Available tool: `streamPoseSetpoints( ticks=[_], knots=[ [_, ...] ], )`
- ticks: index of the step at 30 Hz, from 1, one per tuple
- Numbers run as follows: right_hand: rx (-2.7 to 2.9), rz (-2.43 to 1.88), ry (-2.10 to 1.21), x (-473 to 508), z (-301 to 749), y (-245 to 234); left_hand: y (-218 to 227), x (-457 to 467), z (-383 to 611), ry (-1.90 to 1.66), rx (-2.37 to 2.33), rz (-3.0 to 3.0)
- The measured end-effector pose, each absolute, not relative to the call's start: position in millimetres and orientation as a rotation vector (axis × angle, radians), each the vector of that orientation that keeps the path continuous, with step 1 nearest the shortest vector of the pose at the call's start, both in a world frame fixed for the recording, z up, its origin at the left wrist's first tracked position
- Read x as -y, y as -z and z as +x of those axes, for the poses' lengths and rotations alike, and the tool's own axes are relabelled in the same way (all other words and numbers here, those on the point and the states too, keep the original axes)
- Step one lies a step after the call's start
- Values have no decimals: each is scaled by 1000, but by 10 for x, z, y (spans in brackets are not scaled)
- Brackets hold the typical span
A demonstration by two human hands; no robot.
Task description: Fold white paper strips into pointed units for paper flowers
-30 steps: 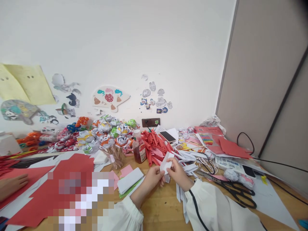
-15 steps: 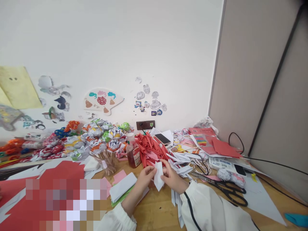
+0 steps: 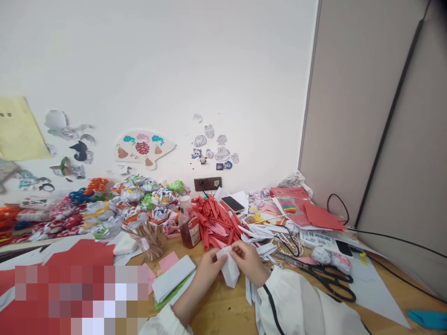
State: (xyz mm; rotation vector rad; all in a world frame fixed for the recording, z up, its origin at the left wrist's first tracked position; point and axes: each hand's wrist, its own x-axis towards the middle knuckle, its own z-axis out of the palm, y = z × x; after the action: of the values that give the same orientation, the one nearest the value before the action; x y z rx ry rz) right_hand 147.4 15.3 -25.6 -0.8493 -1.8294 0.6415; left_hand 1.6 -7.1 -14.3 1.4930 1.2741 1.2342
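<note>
Between my hands is a folded piece of white paper (image 3: 230,272), its pointed lower end hanging over the wooden desk. My left hand (image 3: 210,267) pinches its upper left edge. My right hand (image 3: 247,261) grips the upper right edge with thumb and fingers. Just beyond them lies a heap of folded red paper strips (image 3: 218,218). Folded white strips (image 3: 260,235) spread to the right of that heap. By my left forearm rests a stack of white paper rectangles (image 3: 174,278) on top of green paper.
Black-handled scissors (image 3: 331,281) lie right of my right sleeve. A bottle of dark red liquid (image 3: 189,228) stands behind my left hand, near a bundle of brown sticks (image 3: 152,242). A phone (image 3: 233,204) rests behind the red heap. Crumpled paper balls (image 3: 132,204) pile against the wall.
The paper has opened wider at the top and tilted, its point shifting slightly right and down. Both hands have moved a little lower. The whole view has shifted slightly.
</note>
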Motion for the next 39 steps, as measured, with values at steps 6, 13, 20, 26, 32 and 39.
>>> streamPoseSetpoints(
  ticks=[6, 13, 20, 26, 32, 39],
  knots=[
    [1882, -912, -415, -83, 1455, 236, 102, 133, 65, -1119, -1237, 1462],
    [2212, -730, 45, -123, 1554, 229, 108, 140, 77, -1092, -1197, 1234],
    [2306, -626, 102, -102, 1600, 163, 64, 155, 77, -1081, -1156, 1291],
    [2009, -746, -445, -100, 1552, 151, 48, 130, 50, -1119, -1278, 1604],
    [1811, -771, -848, -194, 1496, 236, 21, 145, 55, -1101, -1336, 1782],
    [1834, -796, -800, -189, 1501, 229, 30, 145, 45, -1168, -1301, 1733]
  ],
)
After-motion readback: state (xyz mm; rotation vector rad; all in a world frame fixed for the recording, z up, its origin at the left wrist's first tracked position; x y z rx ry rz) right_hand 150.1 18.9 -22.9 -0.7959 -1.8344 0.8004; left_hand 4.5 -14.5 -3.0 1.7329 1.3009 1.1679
